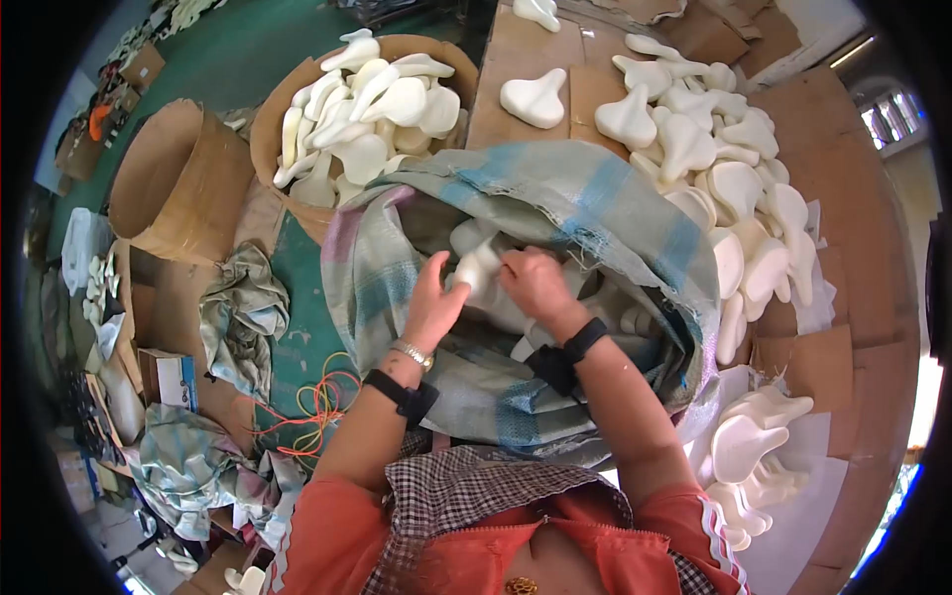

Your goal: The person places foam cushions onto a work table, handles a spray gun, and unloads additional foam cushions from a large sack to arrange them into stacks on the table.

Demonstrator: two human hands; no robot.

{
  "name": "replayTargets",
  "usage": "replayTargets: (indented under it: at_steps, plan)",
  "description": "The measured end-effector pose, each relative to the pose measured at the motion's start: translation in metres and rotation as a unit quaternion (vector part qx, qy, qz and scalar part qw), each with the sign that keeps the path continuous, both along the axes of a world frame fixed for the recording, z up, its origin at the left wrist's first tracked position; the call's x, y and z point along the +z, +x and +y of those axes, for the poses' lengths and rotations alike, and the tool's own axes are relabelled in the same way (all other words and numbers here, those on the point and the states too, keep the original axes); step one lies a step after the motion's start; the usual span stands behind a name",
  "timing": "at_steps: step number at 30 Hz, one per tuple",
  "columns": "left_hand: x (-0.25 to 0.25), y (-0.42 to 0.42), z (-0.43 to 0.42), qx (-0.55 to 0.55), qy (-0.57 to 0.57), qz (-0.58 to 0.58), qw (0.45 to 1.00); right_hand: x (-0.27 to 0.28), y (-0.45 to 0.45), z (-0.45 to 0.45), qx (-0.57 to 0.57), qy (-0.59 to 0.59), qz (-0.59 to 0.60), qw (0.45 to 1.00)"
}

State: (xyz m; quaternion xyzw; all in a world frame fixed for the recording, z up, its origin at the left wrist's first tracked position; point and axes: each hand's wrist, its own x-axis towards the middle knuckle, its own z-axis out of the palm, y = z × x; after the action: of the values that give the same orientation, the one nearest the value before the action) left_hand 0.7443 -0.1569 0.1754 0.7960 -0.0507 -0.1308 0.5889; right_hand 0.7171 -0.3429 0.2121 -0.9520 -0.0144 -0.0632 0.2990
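Inside the open mouth of a large woven plastic sack point(605, 198), I hold a cream-white foam bicycle saddle pad point(478, 268). My left hand point(434, 305) grips its left side between thumb and fingers. On the other side, the curled fingers of my right hand point(537, 286) pinch its edge. More white pads lie deeper in the sack beneath my hands, partly hidden by the sack's folds and my arms.
A round cardboard bin point(268, 129) heaped with saddle pads stands behind the sack. Another round bin point(183, 183) stands left of it. Many pads point(694, 149) cover the cardboard-topped table at right. Tangled cords point(317, 412) lie on the green floor near crumpled sacks point(188, 461).
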Motion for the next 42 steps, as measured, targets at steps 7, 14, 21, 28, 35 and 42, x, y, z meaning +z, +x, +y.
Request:
replayTargets:
  at_steps: [7,14,21,28,35,42]
  plan:
    - [0.010,-0.012,0.009,-0.010,-0.119,0.066,0.991,0.021,-0.001,0.032,0.104,-0.028,-0.030,0.994]
    - [0.164,0.009,0.043,-0.183,-0.069,-0.191,0.962,0.130,-0.033,0.026,0.171,0.031,-0.182,0.968]
    - [0.283,-0.008,0.026,-0.419,0.112,-0.369,0.822,0.207,-0.083,0.015,0.131,0.078,-0.235,0.960]
    - [0.386,-0.074,-0.058,-0.539,0.064,-0.468,0.697,0.255,-0.154,-0.043,0.153,0.170,-0.434,0.872]
    - [0.362,-0.166,-0.221,-0.640,-0.260,-0.381,0.615,0.269,-0.309,-0.088,-0.210,-0.009,-0.498,0.841]
    - [0.293,-0.232,-0.280,-0.585,-0.316,-0.127,0.736,0.190,-0.457,-0.161,-0.592,0.010,-0.304,0.746]
